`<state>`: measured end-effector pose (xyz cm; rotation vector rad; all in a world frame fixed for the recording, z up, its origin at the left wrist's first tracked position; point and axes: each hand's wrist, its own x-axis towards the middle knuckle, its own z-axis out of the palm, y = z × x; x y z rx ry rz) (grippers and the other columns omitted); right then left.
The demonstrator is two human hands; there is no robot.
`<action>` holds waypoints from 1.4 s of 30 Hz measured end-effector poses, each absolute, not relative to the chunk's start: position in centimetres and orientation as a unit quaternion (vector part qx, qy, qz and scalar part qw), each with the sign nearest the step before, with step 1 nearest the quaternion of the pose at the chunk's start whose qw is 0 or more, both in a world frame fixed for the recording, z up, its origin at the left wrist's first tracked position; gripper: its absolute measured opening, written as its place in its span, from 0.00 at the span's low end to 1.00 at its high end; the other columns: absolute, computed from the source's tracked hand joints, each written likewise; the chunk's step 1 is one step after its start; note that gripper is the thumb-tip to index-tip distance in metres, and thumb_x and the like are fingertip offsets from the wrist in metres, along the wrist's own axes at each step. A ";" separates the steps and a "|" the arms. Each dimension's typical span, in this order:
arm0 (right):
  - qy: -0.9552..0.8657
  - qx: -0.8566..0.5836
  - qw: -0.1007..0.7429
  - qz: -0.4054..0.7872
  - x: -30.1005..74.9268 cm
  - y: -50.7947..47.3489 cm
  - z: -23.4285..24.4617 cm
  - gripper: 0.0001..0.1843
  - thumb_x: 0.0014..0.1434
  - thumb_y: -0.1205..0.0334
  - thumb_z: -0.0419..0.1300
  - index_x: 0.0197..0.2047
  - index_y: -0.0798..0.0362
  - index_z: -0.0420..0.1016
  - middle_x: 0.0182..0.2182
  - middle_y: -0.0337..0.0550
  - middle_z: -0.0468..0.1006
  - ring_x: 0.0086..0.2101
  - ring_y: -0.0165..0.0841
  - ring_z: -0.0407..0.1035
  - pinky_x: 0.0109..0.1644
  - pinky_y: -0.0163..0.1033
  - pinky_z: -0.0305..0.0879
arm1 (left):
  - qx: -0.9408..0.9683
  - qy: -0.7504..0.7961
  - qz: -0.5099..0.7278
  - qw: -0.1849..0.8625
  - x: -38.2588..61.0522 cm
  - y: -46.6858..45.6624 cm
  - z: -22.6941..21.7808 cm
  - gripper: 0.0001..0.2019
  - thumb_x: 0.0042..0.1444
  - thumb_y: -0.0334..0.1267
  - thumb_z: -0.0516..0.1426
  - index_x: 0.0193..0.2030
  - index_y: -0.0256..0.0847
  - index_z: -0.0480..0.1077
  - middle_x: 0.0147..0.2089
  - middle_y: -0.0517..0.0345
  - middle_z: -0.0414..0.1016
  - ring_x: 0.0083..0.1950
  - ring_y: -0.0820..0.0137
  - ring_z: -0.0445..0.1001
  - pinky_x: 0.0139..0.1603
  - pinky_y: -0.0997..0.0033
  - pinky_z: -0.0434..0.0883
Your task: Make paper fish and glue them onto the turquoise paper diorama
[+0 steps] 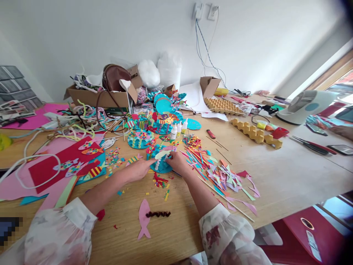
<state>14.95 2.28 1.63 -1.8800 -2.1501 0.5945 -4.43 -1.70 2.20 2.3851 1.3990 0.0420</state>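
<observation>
Both hands work over a round blue disc (163,168) that lies on the pale wooden worktop (116,244), straight ahead of the person. White twisted strips (157,165) stand out from its face.

Main piece: a pale cream-green, leaf-shaped cut-out (162,155) at the far part of the disc, between the two hands. Long axis runs crosswise with a slight slant: left end nearer the person, right end farther off. Each hand thus faces one end.

Left hand (141,169): comes in from the left, index finger stretched toward the cut-out's left end, other fingers curled. Contact, or anything held: cannot tell.

Right hand (178,162): comes in from the right, thumb and fingers drawn together just beside the right end and a white twist. Its fingertips reach farther over the disc, so I judge it the nearer hand. A firm pinch cannot be confirmed; the fingertips hide the spot.

Nearer the person, well apart from both hands: a pink paper fish (143,219), long axis pointing away from the body, with a dark brown fuzzy wavy strip (158,214) lying crosswise at its right edge.
</observation>
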 end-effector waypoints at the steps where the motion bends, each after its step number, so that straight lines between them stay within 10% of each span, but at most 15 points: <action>1: -0.731 -0.640 0.116 0.208 15.1 2.3 1.7 0.14 0.51 0.60 0.57 0.41 0.53 0.77 0.31 0.43 0.78 0.30 0.32 0.69 0.28 0.32 0.54 | 0.844 0.503 0.017 0.184 -4.5 -1.9 2.3 0.24 0.57 0.29 0.44 0.60 0.46 0.57 0.40 0.52 0.75 0.38 0.65 0.74 0.39 0.70 0.67; 42: -0.727 -0.663 0.098 0.148 14.7 2.3 0.1 0.13 0.54 0.57 0.56 0.31 0.56 0.78 0.28 0.46 0.78 0.27 0.31 0.69 0.26 0.31 0.53 | 0.873 0.456 0.071 0.155 -4.1 -4.9 0.0 0.27 0.53 0.20 0.45 0.58 0.44 0.60 0.61 0.54 0.63 0.56 0.66 0.67 0.55 0.64 0.65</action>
